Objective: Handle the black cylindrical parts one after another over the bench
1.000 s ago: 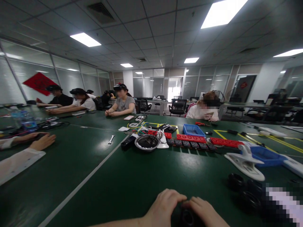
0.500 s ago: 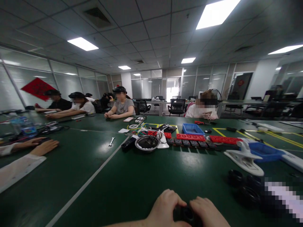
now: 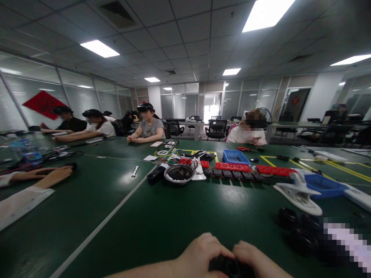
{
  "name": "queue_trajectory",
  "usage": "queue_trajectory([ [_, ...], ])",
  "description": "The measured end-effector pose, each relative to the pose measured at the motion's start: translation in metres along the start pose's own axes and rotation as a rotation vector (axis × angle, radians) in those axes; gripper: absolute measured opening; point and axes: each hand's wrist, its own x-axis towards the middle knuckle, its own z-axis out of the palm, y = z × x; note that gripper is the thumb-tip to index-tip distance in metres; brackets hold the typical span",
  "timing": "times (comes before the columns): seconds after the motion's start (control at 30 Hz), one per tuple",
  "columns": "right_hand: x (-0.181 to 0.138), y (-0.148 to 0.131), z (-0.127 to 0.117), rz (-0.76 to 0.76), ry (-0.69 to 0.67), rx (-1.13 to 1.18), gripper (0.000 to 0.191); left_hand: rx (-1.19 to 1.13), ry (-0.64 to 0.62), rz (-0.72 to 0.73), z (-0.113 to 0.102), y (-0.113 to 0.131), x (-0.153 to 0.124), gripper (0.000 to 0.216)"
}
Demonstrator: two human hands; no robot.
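Observation:
At the bottom edge of the head view, my left hand (image 3: 204, 251) curls round a black rounded object (image 3: 228, 265). From the other side my right hand (image 3: 247, 253) closes on the same object, with the fingertips of both hands nearly meeting above it. The object's lower part is cut off by the frame, so its exact kind does not show. To the right stand several black round pieces (image 3: 303, 239) that look similar, on the green tabletop (image 3: 162, 220).
A white clip-on stand (image 3: 298, 197) and a blue tray (image 3: 324, 185) lie at right. Further off are a round metal dish (image 3: 179, 175), red power strips (image 3: 233, 166), another blue tray (image 3: 235, 157) and a wrench (image 3: 135, 171). A co-worker's hands (image 3: 53, 175) rest at left.
My hands and the black object sit slightly lower in the frame, and more of my left forearm shows. The co-worker's hands at left have shifted a little on a dark object.

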Motion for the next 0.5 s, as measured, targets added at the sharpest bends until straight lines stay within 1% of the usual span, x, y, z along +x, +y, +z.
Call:
queue_trajectory([
  [0.07, 0.002, 0.001, 0.007, 0.023, 0.042, -0.062, 0.016, -0.012, 0.009, -0.060, 0.002, 0.001, 0.000, 0.041],
  [0.13, 0.004, -0.002, 0.014, 0.061, 0.085, -0.134, 0.020, -0.017, 0.041, -0.164, 0.005, 0.003, 0.000, 0.043],
  [0.2, 0.006, -0.008, 0.019, 0.119, 0.104, -0.195, 0.022, -0.010, 0.087, -0.269, 0.007, 0.006, 0.000, 0.046],
  [0.27, 0.007, -0.014, 0.021, 0.170, 0.107, -0.243, 0.022, 0.004, 0.114, -0.328, 0.008, 0.009, 0.000, 0.046],
  [0.33, 0.006, -0.019, 0.020, 0.161, 0.112, -0.253, 0.026, 0.013, 0.120, -0.332, 0.008, 0.012, -0.001, 0.042],
  [0.4, 0.003, -0.019, 0.015, 0.105, 0.112, -0.213, 0.036, 0.002, 0.136, -0.283, 0.006, 0.015, -0.002, 0.041],
  [0.5, -0.003, -0.013, 0.003, 0.021, 0.091, -0.076, 0.053, -0.059, 0.186, -0.162, 0.002, 0.016, -0.004, 0.054],
])
